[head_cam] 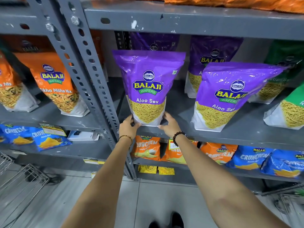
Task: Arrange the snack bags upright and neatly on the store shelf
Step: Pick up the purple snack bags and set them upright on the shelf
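A purple Aloo Sev bag (148, 86) is gripped at its base by the left hand (129, 126) and right hand (170, 125), upright at frame centre on the shelf (230, 137); released near the edge, it may be toppled forward.

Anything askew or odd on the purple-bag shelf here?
Yes. The second front purple bag leans right instead of standing straight, and a gap separates it from the upright purple bag held at its base by the left hand and right hand. Nothing looks spilled or torn.
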Motion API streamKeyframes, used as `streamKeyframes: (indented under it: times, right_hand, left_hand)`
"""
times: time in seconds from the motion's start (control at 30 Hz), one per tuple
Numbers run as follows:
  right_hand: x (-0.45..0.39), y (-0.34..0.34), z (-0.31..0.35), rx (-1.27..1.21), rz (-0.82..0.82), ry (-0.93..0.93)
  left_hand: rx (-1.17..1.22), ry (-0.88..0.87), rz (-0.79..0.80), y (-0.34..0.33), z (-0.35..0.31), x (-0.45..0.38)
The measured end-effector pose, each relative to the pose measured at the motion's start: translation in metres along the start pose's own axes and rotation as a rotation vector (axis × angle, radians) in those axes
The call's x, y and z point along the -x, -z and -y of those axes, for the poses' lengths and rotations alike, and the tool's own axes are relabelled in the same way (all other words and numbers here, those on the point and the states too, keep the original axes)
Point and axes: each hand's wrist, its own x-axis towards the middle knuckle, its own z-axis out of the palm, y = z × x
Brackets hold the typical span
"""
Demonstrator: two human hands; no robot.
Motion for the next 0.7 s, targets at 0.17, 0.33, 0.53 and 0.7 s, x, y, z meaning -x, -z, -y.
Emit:
streamKeyframes:
  times: [0.17,0.33,0.53,0.7]
  right_hand:
    - [0.002,0.000,-0.002,0.002,-0.021,0.010]
    - [0.004,0.001,-0.002,-0.006,-0.004,0.027]
    - [0.017,0.005,-0.006,0.086,-0.032,0.051]
    - [0.052,0.027,-0.029,0.210,-0.127,0.182]
  left_hand:
    - [0.003,0.003,0.003,0.001,-0.001,0.002]
    - [-0.011,0.004,0.010,0.002,-0.003,0.005]
    - [0.015,0.083,-0.108,-0.004,-0.008,0.024]
    - [-0.007,-0.042,-0.166,-0.043,-0.015,0.076]
